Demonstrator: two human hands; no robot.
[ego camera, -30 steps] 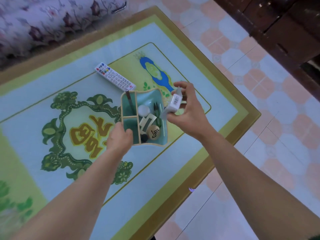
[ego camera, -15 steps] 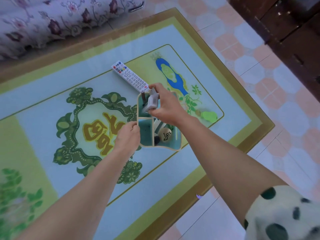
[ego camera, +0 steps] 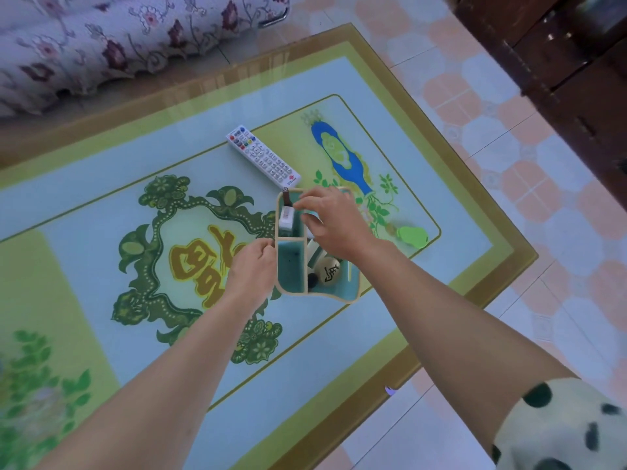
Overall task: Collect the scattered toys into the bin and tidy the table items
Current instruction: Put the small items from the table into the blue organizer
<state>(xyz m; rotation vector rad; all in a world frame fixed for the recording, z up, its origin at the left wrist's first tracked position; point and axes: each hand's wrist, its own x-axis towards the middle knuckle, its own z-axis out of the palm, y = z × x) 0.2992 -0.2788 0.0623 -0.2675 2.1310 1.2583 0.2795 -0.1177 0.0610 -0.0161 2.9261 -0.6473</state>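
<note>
Toward the right long edge of the table (ego camera: 475, 293), just inside the printed border: divided bin (ego camera: 319, 294), teal inside, pale rim. Grip of the left hand (ego camera: 252, 266) round the bin's left wall at the cross divider, presumably to prevent sliding during loading. Above the far compartments, right hand (ego camera: 334, 225), fingers bent, index tip at the upper end of a small white box (ego camera: 286, 217); pinch or bare touch not distinguishable. Box upright in the far-left compartment beside a dark stick (ego camera: 286, 198), apparently stood on end to fit the narrow cell. Near-right compartment: round tan piece (ego camera: 330, 274) bearing a dark brush-style character, possibly 象, plus white cards (ego camera: 314, 247) partly hidden under the wrist.

Just beyond the bin's far rim, close but apart: white remote (ego camera: 263, 157), keys up, diagonal to the table edges, not yet tidied. Red knot-like logo at its near end; lettering beneath too small to read. Label on the box: fine print, illegible. Large golden character in the central table print, not confidently readable. Near the right edge, pear-shaped green patch (ego camera: 414, 236): toy or print, not decidable.
</note>
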